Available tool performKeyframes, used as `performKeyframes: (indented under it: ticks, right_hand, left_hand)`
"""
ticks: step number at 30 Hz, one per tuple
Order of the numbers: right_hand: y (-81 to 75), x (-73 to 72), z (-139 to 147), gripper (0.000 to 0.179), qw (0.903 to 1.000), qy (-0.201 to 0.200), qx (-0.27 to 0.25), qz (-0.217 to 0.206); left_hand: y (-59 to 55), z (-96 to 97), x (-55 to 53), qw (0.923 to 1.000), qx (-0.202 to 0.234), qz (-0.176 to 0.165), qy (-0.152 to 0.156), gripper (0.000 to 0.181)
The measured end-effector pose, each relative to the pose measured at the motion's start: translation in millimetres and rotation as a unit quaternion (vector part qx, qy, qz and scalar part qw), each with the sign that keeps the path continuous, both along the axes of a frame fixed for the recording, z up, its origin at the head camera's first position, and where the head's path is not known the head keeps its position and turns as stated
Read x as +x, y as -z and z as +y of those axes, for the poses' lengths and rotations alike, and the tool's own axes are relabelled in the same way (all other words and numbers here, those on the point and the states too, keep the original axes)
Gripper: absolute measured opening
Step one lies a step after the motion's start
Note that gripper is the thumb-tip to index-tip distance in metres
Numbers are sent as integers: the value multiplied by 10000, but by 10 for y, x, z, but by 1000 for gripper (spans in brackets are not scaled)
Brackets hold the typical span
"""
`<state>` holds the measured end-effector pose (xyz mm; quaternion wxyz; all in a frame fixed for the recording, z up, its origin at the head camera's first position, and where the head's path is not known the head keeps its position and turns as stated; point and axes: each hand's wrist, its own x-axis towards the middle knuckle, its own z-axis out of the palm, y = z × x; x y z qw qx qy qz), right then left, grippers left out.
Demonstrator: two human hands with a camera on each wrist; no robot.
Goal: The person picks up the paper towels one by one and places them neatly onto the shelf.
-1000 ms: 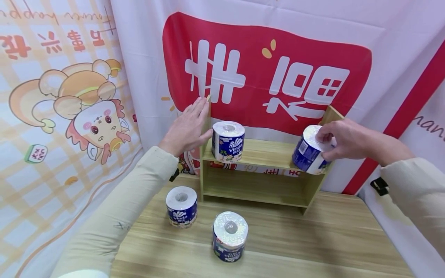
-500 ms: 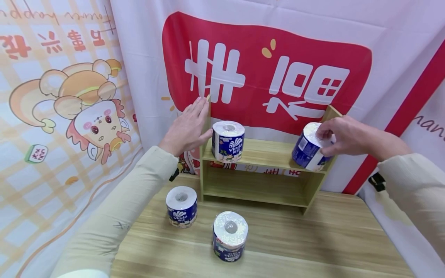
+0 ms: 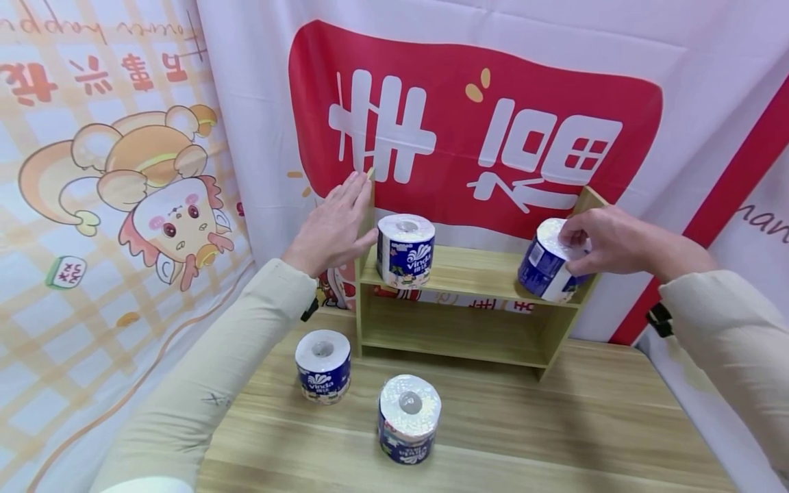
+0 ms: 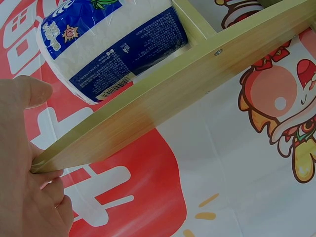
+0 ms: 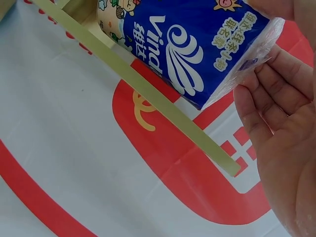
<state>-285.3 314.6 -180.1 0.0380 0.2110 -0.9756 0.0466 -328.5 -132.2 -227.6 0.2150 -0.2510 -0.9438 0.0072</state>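
My right hand [image 3: 607, 239] grips the top of a blue-and-white wrapped toilet roll [image 3: 545, 263] at the right end of the small wooden shelf [image 3: 474, 270]. In the right wrist view, fingers touch the roll's clear plastic end. The roll is on or just over the upper board; its base contact is hard to tell. My left hand [image 3: 333, 222] rests against the top of the shelf's left side panel [image 4: 148, 98], fingers straight in the head view. Beside it, another toilet roll [image 3: 405, 253] stands upright on the upper board.
Two more toilet rolls stand upright on the wooden table: the left roll [image 3: 323, 370] near the shelf's left foot, the front roll [image 3: 409, 424] closer to me. The shelf's lower board [image 3: 456, 339] lies below. Printed cloth [image 3: 518, 41] hangs behind the shelf and at the sides.
The right hand and its roll have shifted slightly up and left, and the roll's lower edge now sits nearer the upper board. The left hand has stayed on the panel.
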Motion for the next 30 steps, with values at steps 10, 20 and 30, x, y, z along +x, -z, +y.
performKeyframes:
  ticks: [10, 20, 30]
  right_hand:
    - [69, -80, -20, 47, 9999, -75, 84, 36]
    - [112, -122, -13, 49, 9999, -72, 31, -77]
    - [152, -162, -36, 49, 10000, -58, 22, -74]
  left_hand:
    - [-5, 9, -2, 10000, 21, -12, -24, 88]
    - [-4, 4, 5, 10000, 44, -18, -47, 89]
    - [5, 6, 10, 10000, 39, -7, -74, 89]
